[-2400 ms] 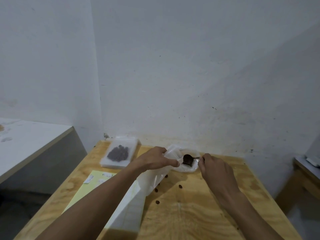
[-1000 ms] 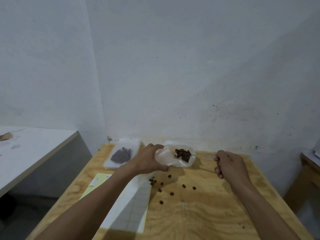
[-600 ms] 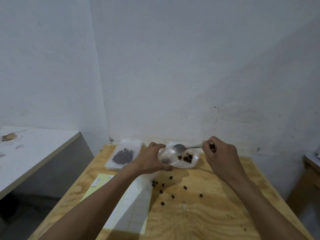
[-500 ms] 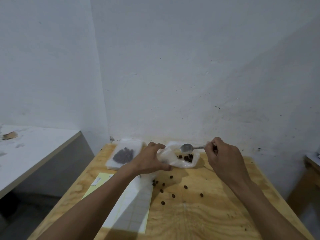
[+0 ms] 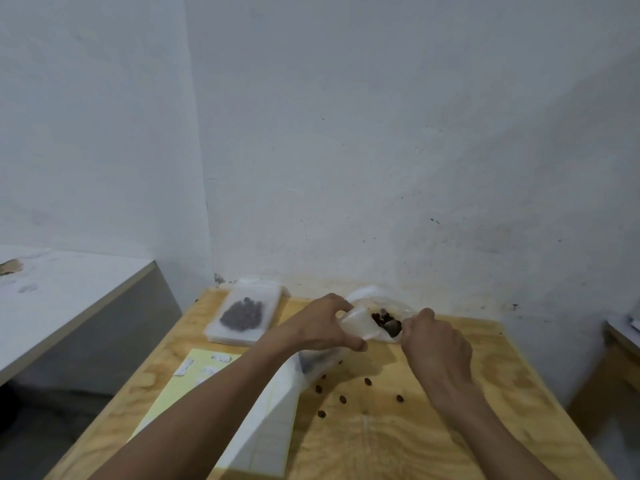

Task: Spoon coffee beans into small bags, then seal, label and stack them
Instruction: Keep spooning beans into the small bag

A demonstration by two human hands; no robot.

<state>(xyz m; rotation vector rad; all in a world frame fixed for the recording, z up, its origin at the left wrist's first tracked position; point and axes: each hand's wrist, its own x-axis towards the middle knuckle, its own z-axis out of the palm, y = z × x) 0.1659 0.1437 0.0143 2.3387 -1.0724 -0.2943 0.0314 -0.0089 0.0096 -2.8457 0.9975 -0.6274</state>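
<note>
Sitting at the bottom: the wooden table (image 5: 398, 441) is filling the low part of the view, with white walls behind it.
Sheet: a yellow and white sheet (image 5: 270, 431) is lying flat at 7 o'clock on the table, partly under the left arm, with small white labels (image 5: 204, 367) lying on its far end.
Filled bag: a flat bag with beans inside (image 5: 244, 315) is lying at 11 o'clock on the table, well apart from the hands.
Left hand: the left hand (image 5: 320, 327) is pinching the edge of the small clear bag (image 5: 358, 322), fingers closed on it, tipping its mouth toward 3 o'clock.
Right hand: the right hand (image 5: 434, 344) is curled tight around the spoon (image 5: 393, 329); only the dark scoop end is showing, right at the bag's mouth.
Beans in the big bag: a dark pile (image 5: 381, 317) is sitting in the open white bag (image 5: 377, 297) at 12 o'clock, just behind the small bag.
Loose beans: a few beans (image 5: 343, 399) are lying on the wood at 6 o'clock from the hands.
</note>
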